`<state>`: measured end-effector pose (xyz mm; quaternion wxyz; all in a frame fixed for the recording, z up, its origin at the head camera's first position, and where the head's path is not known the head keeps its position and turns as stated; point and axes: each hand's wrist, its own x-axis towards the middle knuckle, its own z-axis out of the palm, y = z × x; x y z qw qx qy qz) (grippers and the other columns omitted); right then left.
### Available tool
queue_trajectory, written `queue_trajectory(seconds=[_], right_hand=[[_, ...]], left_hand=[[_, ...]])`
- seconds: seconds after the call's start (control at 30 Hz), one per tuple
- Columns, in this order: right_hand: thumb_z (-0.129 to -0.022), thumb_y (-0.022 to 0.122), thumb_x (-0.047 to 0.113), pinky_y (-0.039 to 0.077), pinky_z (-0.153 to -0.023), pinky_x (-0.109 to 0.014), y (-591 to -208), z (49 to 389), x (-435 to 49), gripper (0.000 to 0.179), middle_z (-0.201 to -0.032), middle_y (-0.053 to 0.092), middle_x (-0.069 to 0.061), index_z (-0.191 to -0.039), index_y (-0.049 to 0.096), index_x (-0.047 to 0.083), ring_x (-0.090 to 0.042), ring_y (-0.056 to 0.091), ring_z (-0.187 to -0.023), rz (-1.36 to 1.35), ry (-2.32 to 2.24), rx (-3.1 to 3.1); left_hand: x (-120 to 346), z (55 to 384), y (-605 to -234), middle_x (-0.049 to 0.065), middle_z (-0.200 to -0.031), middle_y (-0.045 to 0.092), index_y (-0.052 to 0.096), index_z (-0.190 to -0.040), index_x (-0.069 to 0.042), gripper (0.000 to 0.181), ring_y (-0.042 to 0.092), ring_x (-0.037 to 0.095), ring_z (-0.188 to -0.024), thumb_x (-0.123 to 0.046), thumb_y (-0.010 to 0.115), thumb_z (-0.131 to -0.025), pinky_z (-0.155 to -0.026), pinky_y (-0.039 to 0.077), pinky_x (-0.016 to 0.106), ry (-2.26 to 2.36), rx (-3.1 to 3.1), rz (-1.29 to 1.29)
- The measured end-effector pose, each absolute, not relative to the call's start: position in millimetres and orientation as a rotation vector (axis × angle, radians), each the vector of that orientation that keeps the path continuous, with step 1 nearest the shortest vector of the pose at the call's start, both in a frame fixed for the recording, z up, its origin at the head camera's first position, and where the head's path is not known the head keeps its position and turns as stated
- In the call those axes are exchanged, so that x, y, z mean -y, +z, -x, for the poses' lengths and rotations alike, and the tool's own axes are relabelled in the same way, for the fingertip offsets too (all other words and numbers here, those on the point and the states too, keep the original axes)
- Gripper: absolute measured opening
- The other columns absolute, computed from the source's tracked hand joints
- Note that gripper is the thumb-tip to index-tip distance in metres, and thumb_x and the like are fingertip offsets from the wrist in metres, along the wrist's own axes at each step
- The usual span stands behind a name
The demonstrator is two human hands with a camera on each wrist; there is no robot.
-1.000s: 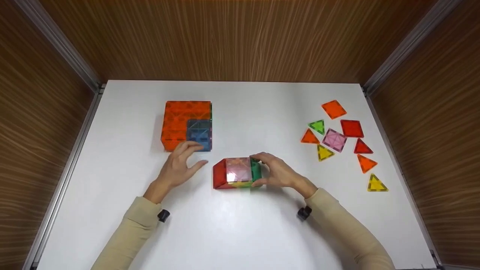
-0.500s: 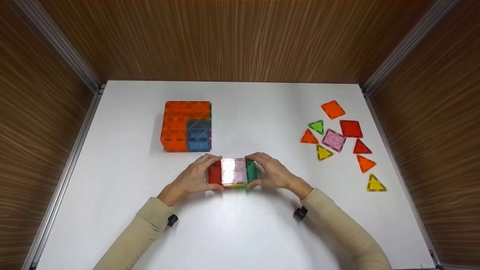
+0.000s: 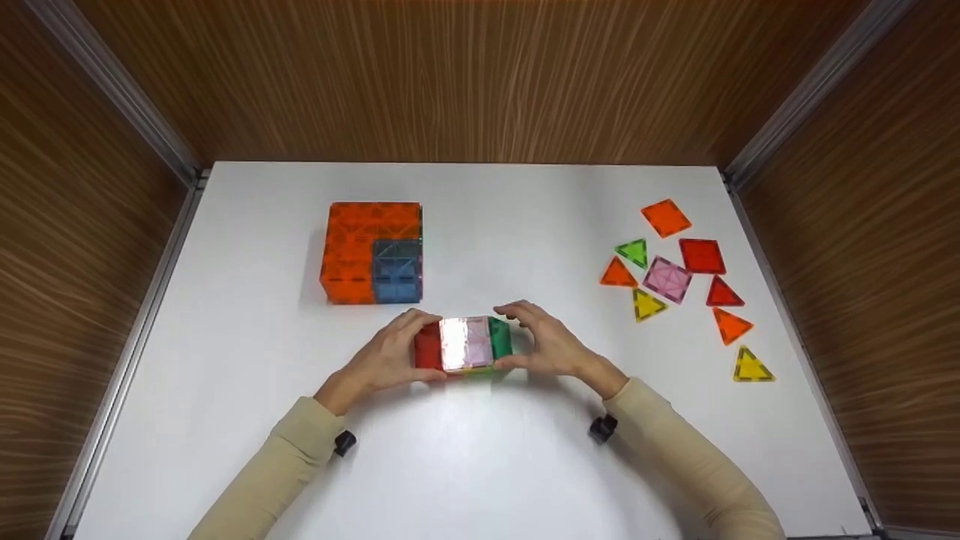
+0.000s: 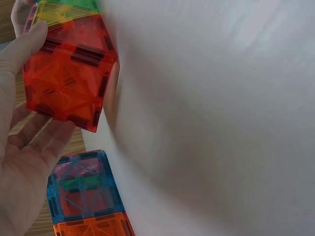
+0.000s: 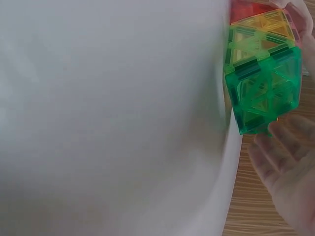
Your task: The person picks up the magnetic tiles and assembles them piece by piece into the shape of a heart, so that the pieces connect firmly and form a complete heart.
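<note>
A small block of see-through magnetic tiles [image 3: 480, 343] stands near the middle of the white table, with a pink top, sloped ends and a yellow strip low on its near side. My left hand [image 3: 384, 358] grips its red end, thumb on the near side and fingers round the far side. In the left wrist view the red square tile [image 4: 66, 83] lies between thumb and fingers. My right hand [image 3: 551, 346] is at the green end, its thumb by the near corner and its fingers spread off the far edge. The right wrist view shows those fingers just off the green tile [image 5: 268, 91].
Behind and left stands a larger orange tile box [image 3: 356, 240] with a blue cube [image 3: 396, 271] at its front right corner. On the right lie several loose tiles, among them a pink square [image 3: 667, 279], a red square [image 3: 703, 256] and a yellow triangle [image 3: 751, 366]. Wood-grain panels surround the table.
My left hand has come from beside the blue cube to grip the red end. The block has shifted slightly left. My right fingers have loosened from the green end.
</note>
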<state>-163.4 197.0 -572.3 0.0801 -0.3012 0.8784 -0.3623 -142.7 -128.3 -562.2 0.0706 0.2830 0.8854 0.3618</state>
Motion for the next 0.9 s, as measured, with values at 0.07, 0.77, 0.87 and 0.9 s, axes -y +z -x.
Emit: queue_trajectory(seconds=[0.07, 0.77, 0.87, 0.9], right_hand=[[-0.086, 0.087, 0.045, 0.055, -0.105, -0.055, -572.2, 164.0, -197.0, 0.084, -0.146, 0.061, -0.015, -0.151, 0.053, 0.004, -0.035, 0.061, -0.129, 0.807, -1.148, -2.600], [-0.086, 0.086, 0.045, 0.057, -0.088, -0.037, -568.7, 170.2, -173.9, 0.071, -0.130, 0.069, -0.012, -0.141, 0.064, 0.007, -0.025, 0.067, -0.101, 0.498, -1.260, -2.519], [-0.084, 0.089, 0.042, 0.059, -0.088, -0.039, -568.5, 167.5, -171.3, 0.071, -0.129, 0.069, -0.012, -0.141, 0.065, 0.006, -0.025, 0.067, -0.101, 0.542, -1.289, -2.533], [-0.083, 0.090, 0.042, 0.059, -0.088, -0.040, -568.4, 166.5, -169.7, 0.072, -0.128, 0.068, -0.012, -0.141, 0.064, 0.006, -0.025, 0.068, -0.101, 0.561, -1.297, -2.539]], left_hand=[[129.2, 141.8, -562.9, 0.006, -0.134, 0.061, 0.055, -0.144, -0.012, 0.080, 0.060, 0.025, -0.124, -0.042, 0.093, -0.080, -0.110, 0.055, 0.048, 1.090, -2.677, -0.866], [136.4, 137.0, -571.7, 0.015, -0.142, 0.058, 0.056, -0.144, -0.006, 0.085, 0.059, 0.031, -0.131, -0.038, 0.096, -0.076, -0.110, 0.055, 0.047, 1.086, -2.865, -1.078], [138.7, 135.0, -572.6, 0.015, -0.145, 0.056, 0.056, -0.145, -0.005, 0.085, 0.058, 0.033, -0.133, -0.044, 0.093, -0.079, -0.112, 0.053, 0.052, 1.161, -2.847, -0.926], [139.5, 134.4, -573.3, 0.015, -0.147, 0.055, 0.055, -0.146, -0.005, 0.085, 0.057, 0.033, -0.133, -0.045, 0.092, -0.080, -0.113, 0.052, 0.053, 1.185, -2.843, -0.858]])
